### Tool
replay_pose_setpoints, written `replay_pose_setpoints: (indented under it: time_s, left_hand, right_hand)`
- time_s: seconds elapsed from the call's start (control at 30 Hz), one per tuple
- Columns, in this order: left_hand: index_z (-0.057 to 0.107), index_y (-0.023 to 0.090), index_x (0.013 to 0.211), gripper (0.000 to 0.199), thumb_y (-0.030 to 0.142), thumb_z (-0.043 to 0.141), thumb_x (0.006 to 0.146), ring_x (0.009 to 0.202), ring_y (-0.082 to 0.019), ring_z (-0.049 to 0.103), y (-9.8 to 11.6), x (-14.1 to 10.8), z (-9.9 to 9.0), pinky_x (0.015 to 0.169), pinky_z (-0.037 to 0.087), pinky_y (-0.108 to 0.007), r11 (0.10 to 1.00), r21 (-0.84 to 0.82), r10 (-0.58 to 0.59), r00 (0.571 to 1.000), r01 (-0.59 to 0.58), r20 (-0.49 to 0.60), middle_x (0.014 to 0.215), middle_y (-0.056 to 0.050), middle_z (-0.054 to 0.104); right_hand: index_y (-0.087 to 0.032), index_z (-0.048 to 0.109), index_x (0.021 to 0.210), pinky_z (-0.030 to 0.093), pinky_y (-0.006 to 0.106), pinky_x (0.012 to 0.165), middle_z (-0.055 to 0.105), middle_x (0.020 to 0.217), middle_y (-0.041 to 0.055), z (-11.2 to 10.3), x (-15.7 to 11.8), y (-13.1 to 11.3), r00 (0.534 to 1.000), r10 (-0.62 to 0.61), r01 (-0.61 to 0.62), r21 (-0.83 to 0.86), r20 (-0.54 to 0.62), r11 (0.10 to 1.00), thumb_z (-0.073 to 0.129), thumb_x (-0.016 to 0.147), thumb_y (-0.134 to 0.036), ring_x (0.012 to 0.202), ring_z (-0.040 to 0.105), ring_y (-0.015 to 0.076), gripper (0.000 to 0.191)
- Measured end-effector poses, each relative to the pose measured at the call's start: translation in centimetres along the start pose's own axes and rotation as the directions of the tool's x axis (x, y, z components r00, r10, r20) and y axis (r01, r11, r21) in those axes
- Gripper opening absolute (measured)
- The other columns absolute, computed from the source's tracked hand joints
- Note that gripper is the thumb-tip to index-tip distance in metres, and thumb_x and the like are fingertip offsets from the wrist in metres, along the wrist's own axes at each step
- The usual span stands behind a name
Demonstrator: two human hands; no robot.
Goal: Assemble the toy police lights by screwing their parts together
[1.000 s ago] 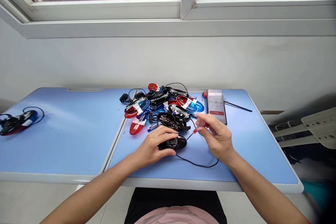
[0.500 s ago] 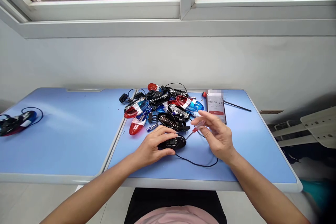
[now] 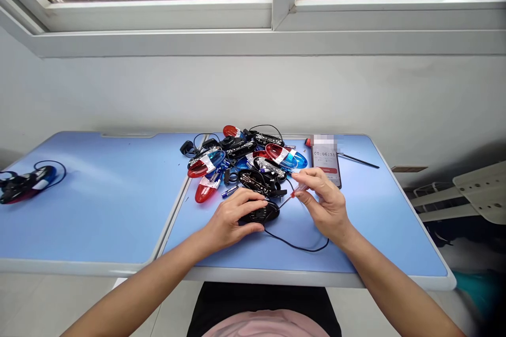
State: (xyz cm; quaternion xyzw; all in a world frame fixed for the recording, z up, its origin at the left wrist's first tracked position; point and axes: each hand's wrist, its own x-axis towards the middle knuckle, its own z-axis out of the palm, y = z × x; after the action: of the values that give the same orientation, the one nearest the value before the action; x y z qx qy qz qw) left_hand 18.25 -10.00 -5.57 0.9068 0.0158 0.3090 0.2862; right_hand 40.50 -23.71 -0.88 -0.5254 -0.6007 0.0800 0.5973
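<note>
Basically, L hand (image 3: 237, 216), just below ctr of frame, is clamped on a black housing (image 3: 271, 212), fingers over the far side, thumb along the near side, pressing it to the blue tabletop (image 3: 379, 221). R hand (image 3: 324, 202), right of ctr, has thumb + fingertips together on the handle of a small screwdriver (image 3: 293, 195) w/ clear red grip; its shaft slants down-left to the housing's right end. Can't tell if the tip sits in a screw, too small. Thin black cable (image 3: 296, 246) loops from the housing's near edge out to lower right, under R hand.

Just above the hands, mid-frame, is a messy pile: red/blue light cover (image 3: 286, 156) w/ white band, another red-blue cover (image 3: 206, 163) at its left, red cover (image 3: 207, 188) at lower left, blue battery (image 3: 230, 191) beside that, plus open black casing (image 3: 255, 181) nearest the housing. Right of the pile, a phone (image 3: 326, 163) lies flat, timer approx 00:06:31, w/ a dark rod (image 3: 359, 160) poking out to its right. Far left of frame: one black unit w/ cord (image 3: 29, 184), well apart from the rest. Window frame (image 3: 158, 16) up top.
</note>
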Motion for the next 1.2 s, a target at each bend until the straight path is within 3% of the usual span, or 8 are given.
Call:
replay_pose_setpoints:
  time_s: [0.17, 0.37, 0.53, 0.63, 0.73, 0.9, 1.07, 1.2]
  left_hand:
    - [0.062, 0.025, 0.138, 0.044, 0.038, 0.072, 0.098, 0.111, -0.027, 0.065, -0.03, -0.01, 0.03, 0.094, 0.055, -0.045, 1.0, 0.007, -0.007, 1.0, 0.007, 0.002, 0.123, -0.013, 0.071]
    - [0.062, 0.025, 0.139, 0.044, 0.04, 0.071, 0.099, 0.111, -0.027, 0.065, -0.09, -0.01, 0.06, 0.093, 0.056, -0.046, 1.0, 0.009, -0.005, 1.0, 0.005, 0.004, 0.123, -0.013, 0.071]
    - [0.062, 0.024, 0.138, 0.043, 0.04, 0.071, 0.098, 0.111, -0.027, 0.065, -0.12, -0.01, 0.05, 0.093, 0.056, -0.045, 1.0, 0.007, -0.009, 1.0, 0.009, -0.001, 0.123, -0.014, 0.071]
    - [0.062, 0.025, 0.138, 0.043, 0.04, 0.071, 0.098, 0.111, -0.028, 0.065, -0.11, -0.02, 0.04, 0.093, 0.055, -0.046, 1.0, 0.001, -0.017, 1.0, 0.017, -0.001, 0.123, -0.013, 0.071]
    - [0.063, 0.025, 0.137, 0.043, 0.039, 0.072, 0.098, 0.111, -0.027, 0.065, -0.11, -0.02, 0.03, 0.093, 0.055, -0.045, 1.0, -0.002, -0.023, 1.0, 0.023, 0.001, 0.123, -0.013, 0.071]
    - [0.063, 0.024, 0.136, 0.043, 0.039, 0.072, 0.097, 0.11, -0.027, 0.065, -0.1, -0.02, 0.02, 0.094, 0.054, -0.044, 1.0, -0.007, -0.026, 1.0, 0.026, -0.003, 0.123, -0.013, 0.071]
    - [0.063, 0.024, 0.137, 0.043, 0.038, 0.074, 0.097, 0.11, -0.026, 0.065, -0.05, 0.0, 0.0, 0.095, 0.053, -0.043, 0.999, -0.019, -0.037, 0.999, 0.037, 0.001, 0.124, -0.012, 0.071]
    - [0.064, 0.024, 0.136, 0.043, 0.039, 0.074, 0.096, 0.109, -0.026, 0.065, 0.0, 0.03, -0.06, 0.094, 0.053, -0.043, 0.998, -0.036, -0.057, 0.998, 0.057, -0.001, 0.123, -0.012, 0.071]
  right_hand:
    - [-0.036, 0.049, 0.153, 0.065, 0.035, 0.079, 0.076, 0.104, 0.0031, 0.33, -0.36, 0.11, 0.996, 0.089, -0.085, 0.102, -0.031, 0.991, 0.059, 0.101, -0.014, 0.081, 0.072, 0.0154, 0.057]
    - [-0.032, 0.074, 0.122, 0.064, 0.034, 0.077, 0.075, 0.106, 0.0034, 0.32, -0.05, 0.08, 1.0, -0.014, 0.016, 0.081, -0.021, 0.997, 0.071, 0.094, -0.015, 0.079, 0.069, 0.0146, 0.032]
    - [-0.035, 0.066, 0.137, 0.063, 0.034, 0.08, 0.076, 0.102, 0.0022, 0.03, 0.15, -0.16, 0.999, 0.014, -0.019, 0.111, 0.042, 0.994, 0.056, 0.102, -0.01, 0.086, 0.071, 0.0161, 0.045]
    - [-0.036, 0.069, 0.133, 0.062, 0.035, 0.08, 0.074, 0.112, 0.0035, 0.09, 0.12, -0.09, 0.999, -0.019, 0.014, 0.11, 0.047, 0.994, 0.061, 0.099, -0.012, 0.085, 0.07, 0.0154, 0.042]
    - [-0.037, 0.074, 0.125, 0.061, 0.032, 0.077, 0.071, 0.104, 0.0012, 0.19, 0.0, 0.08, 1.0, -0.015, 0.017, 0.077, -0.027, 0.997, 0.07, 0.094, -0.011, 0.08, 0.068, 0.0139, 0.04]
    - [-0.038, 0.064, 0.139, 0.062, 0.032, 0.079, 0.076, 0.108, 0.0015, 0.19, -0.15, 0.0, 0.998, 0.068, -0.068, 0.134, 0.003, 0.989, 0.057, 0.101, -0.009, 0.085, 0.071, 0.0146, 0.048]
    - [-0.036, 0.074, 0.125, 0.062, 0.032, 0.078, 0.075, 0.107, 0.0021, 0.19, -0.02, 0.07, 1.0, 0.015, -0.013, 0.088, -0.022, 0.996, 0.068, 0.096, -0.012, 0.087, 0.071, 0.0162, 0.038]
    - [-0.039, 0.064, 0.139, 0.064, 0.031, 0.079, 0.077, 0.105, 0.0004, 0.13, -0.18, 0.15, 0.995, 0.092, -0.095, 0.169, 0.027, 0.981, 0.058, 0.101, -0.011, 0.087, 0.073, 0.0147, 0.048]
